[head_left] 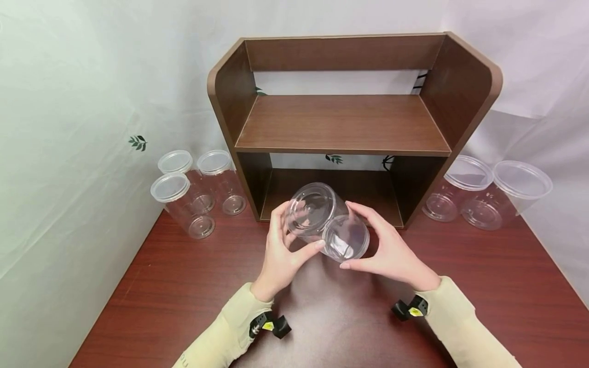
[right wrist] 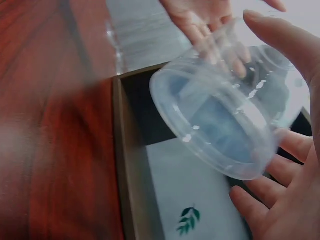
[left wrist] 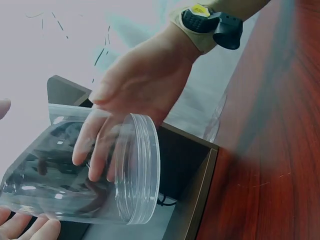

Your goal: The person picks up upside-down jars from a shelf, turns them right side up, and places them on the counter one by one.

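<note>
Tilted in front of the shelf's lower opening is a clear plastic jar (head_left: pixel 338 207), held between both hands. My left hand (head_left: pixel 282 263) grips its left side, the thumb across the near face and the fingers behind. On the other side, my right hand (head_left: pixel 391 248) spans the jar with its thumb low and its fingers high. In the left wrist view the ridged lid (left wrist: pixel 145 170) points toward the tabletop side, and the right hand's fingers (left wrist: pixel 97 142) show through the clear wall. The lid's pale round face (right wrist: pixel 215 122) fills the middle of the right wrist view.
A brown two-tier shelf (head_left: pixel 342 122) stands at the back of the reddish wooden table (head_left: pixel 184 306). Three lidded clear jars (head_left: pixel 170 187) stand left of it, and two wider ones (head_left: pixel 522 180) stand to its right. White cloth (head_left: pixel 69 102) hangs behind and at the sides.
</note>
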